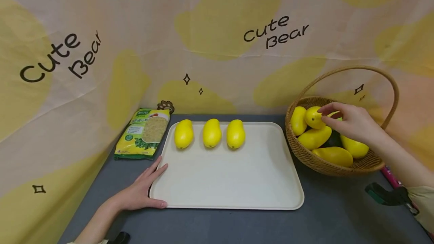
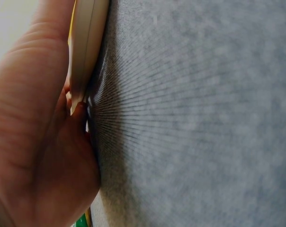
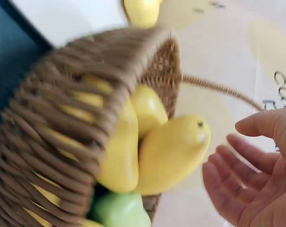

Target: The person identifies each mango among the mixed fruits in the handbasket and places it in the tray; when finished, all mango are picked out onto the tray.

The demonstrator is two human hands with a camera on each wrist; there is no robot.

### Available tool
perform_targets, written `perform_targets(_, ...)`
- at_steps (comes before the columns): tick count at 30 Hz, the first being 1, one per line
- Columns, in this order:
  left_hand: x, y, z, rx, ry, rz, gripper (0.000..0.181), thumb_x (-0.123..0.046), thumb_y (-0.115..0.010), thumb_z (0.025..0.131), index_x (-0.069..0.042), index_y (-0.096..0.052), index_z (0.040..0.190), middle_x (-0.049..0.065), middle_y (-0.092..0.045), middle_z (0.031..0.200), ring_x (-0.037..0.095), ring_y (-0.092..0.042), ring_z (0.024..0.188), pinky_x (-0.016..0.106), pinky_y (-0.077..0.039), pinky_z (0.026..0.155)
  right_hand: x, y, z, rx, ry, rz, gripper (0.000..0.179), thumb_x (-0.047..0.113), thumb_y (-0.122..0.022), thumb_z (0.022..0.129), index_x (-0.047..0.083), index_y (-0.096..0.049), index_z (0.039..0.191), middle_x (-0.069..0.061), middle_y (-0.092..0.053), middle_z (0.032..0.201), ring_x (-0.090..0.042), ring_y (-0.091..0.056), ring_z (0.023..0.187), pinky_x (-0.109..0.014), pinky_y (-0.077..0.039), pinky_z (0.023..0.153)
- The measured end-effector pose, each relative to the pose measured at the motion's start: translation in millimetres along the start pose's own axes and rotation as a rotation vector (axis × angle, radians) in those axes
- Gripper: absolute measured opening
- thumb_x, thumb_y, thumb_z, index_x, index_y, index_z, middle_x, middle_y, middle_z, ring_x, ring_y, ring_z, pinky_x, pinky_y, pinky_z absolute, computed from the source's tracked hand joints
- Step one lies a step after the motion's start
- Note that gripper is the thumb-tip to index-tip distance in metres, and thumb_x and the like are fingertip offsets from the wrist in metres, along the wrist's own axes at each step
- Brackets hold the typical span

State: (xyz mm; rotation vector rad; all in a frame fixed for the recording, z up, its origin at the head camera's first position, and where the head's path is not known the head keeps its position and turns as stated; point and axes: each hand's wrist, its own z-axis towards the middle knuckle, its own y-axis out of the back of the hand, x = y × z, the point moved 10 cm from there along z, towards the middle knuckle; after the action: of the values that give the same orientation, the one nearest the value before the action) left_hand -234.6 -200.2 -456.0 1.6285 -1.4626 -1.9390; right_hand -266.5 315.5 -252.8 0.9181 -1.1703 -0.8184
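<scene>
Head view: right hand, fingers parted; yellow mango just beyond its fingertips, in a wicker basket.
Left hand, spread, touches the tray; an off-centre pinch could roll the smooth, heaped mango.

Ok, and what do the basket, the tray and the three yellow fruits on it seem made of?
Basket: likely wicker or rattan, matte; brown strands visibly interlace.
Tray: probably plastic, smooth satin; even pale surface, rounded raised rim.
Fruits: perhaps plastic or foam imitations, glossy; uniform yellow, near-matching shapes, though real skin isn't ruled out.
</scene>
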Motion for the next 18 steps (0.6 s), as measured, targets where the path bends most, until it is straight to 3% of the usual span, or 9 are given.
perform_targets(5, 1.9, -0.7, -0.2, -0.001, 0.002, -0.002, 0.107, -0.055, -0.079, 0.073, -0.011, -0.025, 0.155, 0.014, 0.003, 0.163, 0.044, -0.009, 0.143, 0.072, -0.009, 0.105, -21, -9, 15.3, 0.133, -0.079, -0.079, 0.061, 0.041, -0.046, 0.102, -0.01, -0.044, 0.134, -0.036, -0.055, 0.121, -0.053, -0.055, 0.103, -0.061, -0.044, 0.082)
perform_targets(9, 4.8, -3.3, 0.9, 0.009, 0.02, -0.002, 0.108, -0.056, -0.078, 0.073, -0.011, -0.025, 0.155, 0.014, 0.003, 0.163, 0.044, -0.009, 0.143, 0.073, -0.009, 0.103, -34, -22, 21.5, 0.247, -0.142, -0.083, 0.077, 0.052, -0.04, 0.101, -0.014, -0.033, 0.139, -0.043, -0.046, 0.126, -0.057, -0.05, 0.106, -0.06, -0.045, 0.079)
perform_targets(11, 6.4, -3.8, 1.3, 0.007, 0.021, 0.01, 0.108, -0.057, -0.078, 0.073, -0.011, -0.025, 0.155, 0.014, 0.003, 0.163, 0.044, -0.01, 0.143, 0.074, -0.011, 0.102, -36, -28, 23.7, 0.278, -0.157, -0.069, 0.08, 0.055, -0.04, 0.1, -0.012, -0.029, 0.143, -0.041, -0.051, 0.117, -0.052, -0.056, 0.094, -0.053, -0.048, 0.074)
perform_targets(14, 8.4, -3.5, 1.8, 0.0, 0.015, 0.023, 0.109, -0.057, -0.079, 0.072, -0.013, -0.025, 0.156, 0.013, 0.003, 0.163, 0.044, -0.011, 0.143, 0.074, -0.013, 0.102, -36, -34, 26.5, 0.305, -0.159, -0.03, 0.082, 0.057, -0.044, 0.098, -0.007, -0.025, 0.147, -0.039, -0.05, 0.119, -0.036, -0.063, 0.081, -0.046, -0.049, 0.069)
perform_targets(16, 9.8, -3.0, 2.1, -0.007, 0.011, 0.031, 0.109, -0.058, -0.079, 0.072, -0.013, -0.025, 0.156, 0.013, 0.002, 0.163, 0.044, -0.011, 0.143, 0.074, -0.014, 0.102, -37, -38, 27.9, 0.319, -0.159, 0.017, 0.082, 0.057, -0.047, 0.097, -0.003, -0.024, 0.148, -0.039, -0.049, 0.122, -0.028, -0.064, 0.078, -0.046, -0.05, 0.07)
perform_targets(18, 10.7, -2.8, 2.1, -0.008, 0.011, 0.031, 0.109, -0.058, -0.079, 0.072, -0.014, -0.025, 0.156, 0.013, 0.003, 0.163, 0.045, -0.011, 0.143, 0.074, -0.014, 0.102, -35, -42, 29.3, 0.32, -0.146, 0.072, 0.08, 0.055, -0.049, 0.097, -0.001, -0.024, 0.149, -0.041, -0.038, 0.136, -0.03, -0.066, 0.087, -0.05, -0.051, 0.076)
